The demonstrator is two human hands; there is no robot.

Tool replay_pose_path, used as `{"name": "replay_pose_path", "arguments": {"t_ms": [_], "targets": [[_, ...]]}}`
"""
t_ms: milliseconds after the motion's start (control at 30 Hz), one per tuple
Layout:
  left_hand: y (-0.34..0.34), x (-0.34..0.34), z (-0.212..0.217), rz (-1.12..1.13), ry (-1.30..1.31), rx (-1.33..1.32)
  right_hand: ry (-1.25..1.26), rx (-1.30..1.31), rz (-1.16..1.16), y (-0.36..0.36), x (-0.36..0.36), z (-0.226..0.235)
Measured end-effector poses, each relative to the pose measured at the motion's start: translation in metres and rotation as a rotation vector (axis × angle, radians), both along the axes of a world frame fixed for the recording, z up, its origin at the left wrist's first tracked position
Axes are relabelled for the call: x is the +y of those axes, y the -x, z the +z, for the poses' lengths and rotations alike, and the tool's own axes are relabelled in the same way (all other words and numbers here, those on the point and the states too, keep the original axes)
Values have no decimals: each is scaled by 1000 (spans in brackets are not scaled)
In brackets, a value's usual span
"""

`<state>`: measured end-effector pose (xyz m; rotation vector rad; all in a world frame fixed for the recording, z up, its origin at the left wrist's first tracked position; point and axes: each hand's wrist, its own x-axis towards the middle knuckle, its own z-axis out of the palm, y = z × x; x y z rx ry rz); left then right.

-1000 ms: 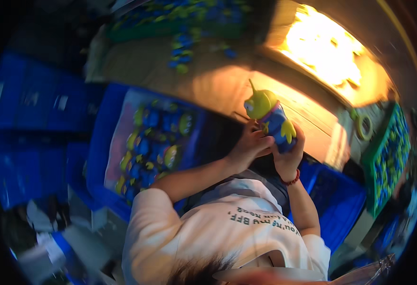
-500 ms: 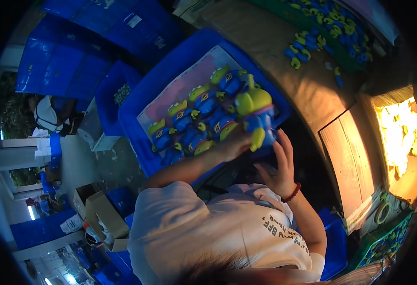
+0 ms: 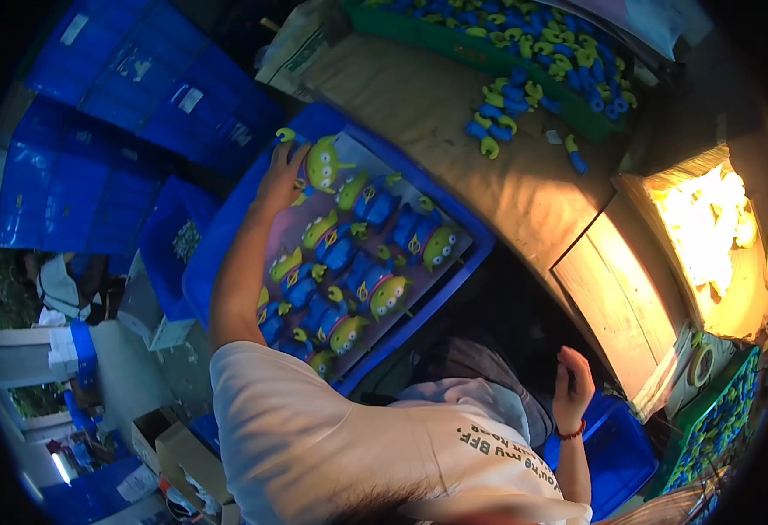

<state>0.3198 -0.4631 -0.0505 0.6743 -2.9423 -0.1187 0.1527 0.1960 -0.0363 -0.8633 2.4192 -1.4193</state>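
A blue bin (image 3: 212, 278) stands in front of me, holding a pale sheet with several green-and-blue three-eyed toy figures (image 3: 387, 293) lying on it in rows. At the bin's far left corner my left hand (image 3: 281, 178) is closed around the blue body of another toy figure (image 3: 323, 164). Its green head points right, and my fingers partly hide the body. To the right of the bin, my right hand (image 3: 574, 391) is raised with loosely bent fingers and nothing visible in it. A red bead bracelet circles that wrist.
A brown-covered worktop (image 3: 401, 83) carries loose blue-and-green toy arms (image 3: 499, 114) and a green crate (image 3: 445, 37) full of them. A brightly lit box (image 3: 708, 232) stands at the right. Stacked blue bins (image 3: 78, 188) rise at the left; open cardboard boxes (image 3: 187, 459) lie behind.
My left hand has carried the toy figure from the bin's near right side to its far left corner. My right hand has moved away, rightward and nearer my body. The view has shifted.
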Motion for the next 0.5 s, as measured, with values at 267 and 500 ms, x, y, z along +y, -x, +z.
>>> {"name": "replay_pose_path", "arguments": {"t_ms": [267,500], "targets": [[45,-66,-55,24,-152,-227,-88,-120,-225,-26,53,-26],[51,-91,-110,-9,-175,-206,-154,-174,-268,-34,59,-26]]}}
